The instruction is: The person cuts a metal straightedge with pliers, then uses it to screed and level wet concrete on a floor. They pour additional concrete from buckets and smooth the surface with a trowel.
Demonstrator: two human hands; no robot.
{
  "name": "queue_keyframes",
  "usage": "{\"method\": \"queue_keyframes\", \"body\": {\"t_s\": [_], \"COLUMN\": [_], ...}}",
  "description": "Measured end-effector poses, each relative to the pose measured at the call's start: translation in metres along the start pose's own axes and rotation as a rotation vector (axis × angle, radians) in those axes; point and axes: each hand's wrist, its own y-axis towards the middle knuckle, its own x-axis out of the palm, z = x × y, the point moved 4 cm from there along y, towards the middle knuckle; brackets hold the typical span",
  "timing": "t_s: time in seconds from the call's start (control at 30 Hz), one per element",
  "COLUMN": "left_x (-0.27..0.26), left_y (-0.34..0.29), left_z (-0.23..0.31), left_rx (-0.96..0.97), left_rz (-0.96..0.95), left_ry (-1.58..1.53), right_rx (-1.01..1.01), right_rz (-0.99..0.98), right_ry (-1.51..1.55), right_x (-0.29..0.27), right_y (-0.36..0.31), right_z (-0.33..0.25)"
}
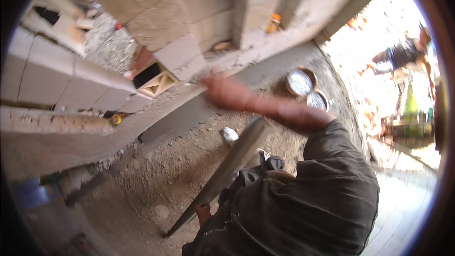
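Note:
My left hand (204, 212) is closed round the lower part of a long grey board (215, 187), which slants up from the dirt floor in front of my body. My right arm reaches out across the picture. The blurred right hand (217, 90) is above the edge of a low block wall, near a small wooden frame (163, 84) with triangular openings. Motion smears its fingers, so I cannot make out their grip. A dark flat rectangle (147, 75) lies against that frame. Near the board's upper end is a small whitish object (230, 135).
Two round containers (300, 82) with bright tops stand by the grey strip at the wall's foot. A yellow tape measure (116, 119) sits on the wall ledge. An orange object (273, 22) rests farther back. Another person (403, 59) is in the bright area at right.

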Motion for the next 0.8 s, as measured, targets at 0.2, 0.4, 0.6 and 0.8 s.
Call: {"method": "queue_keyframes", "body": {"t_s": [0.2,0.4,0.6,0.8], "left_x": [0.02,0.019,0.021,0.038], "left_y": [-0.007,-0.045,-0.037,-0.155], "left_z": [-0.028,-0.017,-0.085,0.034], "left_rx": [-0.006,-0.394,-0.661,-0.522], "left_rz": [-0.193,-0.394,-0.091,0.113], "left_ry": [-0.012,0.114,-0.93,-2.026], "right_rx": [-0.349,-0.367,-0.54,-0.319], "right_rz": [-0.575,-0.752,-0.52,-0.088], "right_ry": [0.577,0.372,0.557,0.595], "right_x": [-0.104,-0.117,-0.202,-0.224], "right_y": [-0.172,-0.212,-0.233,-0.276], "right_z": [-0.223,-0.294,-0.249,-0.22]}}
